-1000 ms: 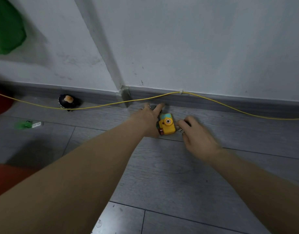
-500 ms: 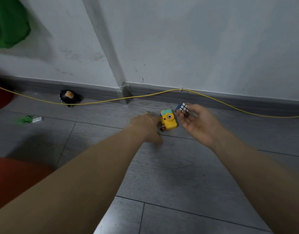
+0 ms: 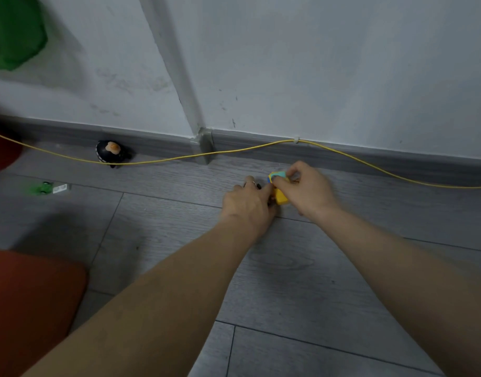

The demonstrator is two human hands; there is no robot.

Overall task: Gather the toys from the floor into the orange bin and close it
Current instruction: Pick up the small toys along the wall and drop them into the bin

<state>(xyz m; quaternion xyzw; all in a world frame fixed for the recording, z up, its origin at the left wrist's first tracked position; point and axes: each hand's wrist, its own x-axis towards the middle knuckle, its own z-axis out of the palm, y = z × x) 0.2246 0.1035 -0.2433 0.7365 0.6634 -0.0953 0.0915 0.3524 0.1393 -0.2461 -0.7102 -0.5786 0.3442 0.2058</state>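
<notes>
A yellow toy camera (image 3: 281,197) with a teal top sits low over the grey floor near the skirting, between my two hands. My left hand (image 3: 247,206), with a ring on one finger, is closed on the camera's left side. My right hand (image 3: 307,192) pinches at its top; a small blue corner of the puzzle cube (image 3: 269,180) shows at its fingertips, and the rest of the cube is hidden. A black round toy (image 3: 111,154) with an orange top lies by the wall to the left. A green toy car (image 3: 42,188) lies further left. The orange bin (image 3: 29,308) fills the lower left corner.
A yellow cable (image 3: 233,151) runs along the skirting board, sagging onto the floor on both sides. A wall corner post (image 3: 205,144) juts out behind the hands. A red object (image 3: 0,156) sits at the left edge and something green (image 3: 13,31) hangs at the upper left.
My right hand lifted the puzzle cube off the floor, then came in onto the top of the toy camera. My left hand stayed on the camera and the two hands now meet.
</notes>
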